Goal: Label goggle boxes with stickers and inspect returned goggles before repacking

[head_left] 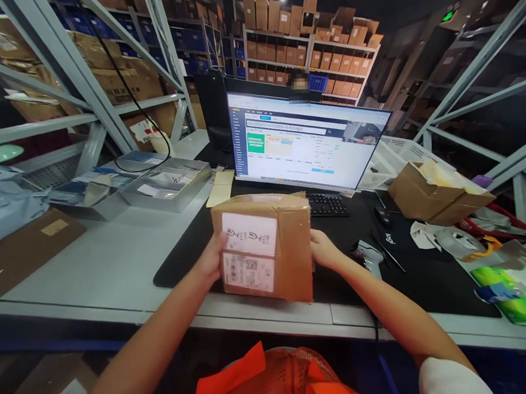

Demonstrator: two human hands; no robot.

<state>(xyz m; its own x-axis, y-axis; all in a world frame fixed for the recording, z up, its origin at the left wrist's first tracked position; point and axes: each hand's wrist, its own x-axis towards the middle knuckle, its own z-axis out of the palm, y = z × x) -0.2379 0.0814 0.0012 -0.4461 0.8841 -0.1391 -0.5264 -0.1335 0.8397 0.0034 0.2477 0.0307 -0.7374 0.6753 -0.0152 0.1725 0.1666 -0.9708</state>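
Observation:
A brown cardboard box point(293, 247) is held between my two hands, over the black desk mat point(179, 263) near the front of the table. Two white labels point(249, 233) are stuck on the side facing me, the upper one printed with wine-glass marks. My left hand point(213, 257) grips the box's left side, its thumb at the label's edge. On the right side, my right hand point(323, 249) presses against the box, its fingertips hidden behind it. In front of the box stands a lit monitor point(304, 141), with a black keyboard point(328, 205) partly covered by the box.
Metal trays point(167, 180) with papers lie at the left, beside yellow paper point(220, 187). To the right are a mouse point(381, 216), an open carton point(435, 194), a tape roll point(458, 242) and a green packet point(512, 292). Shelves point(279, 61) of boxes stand behind.

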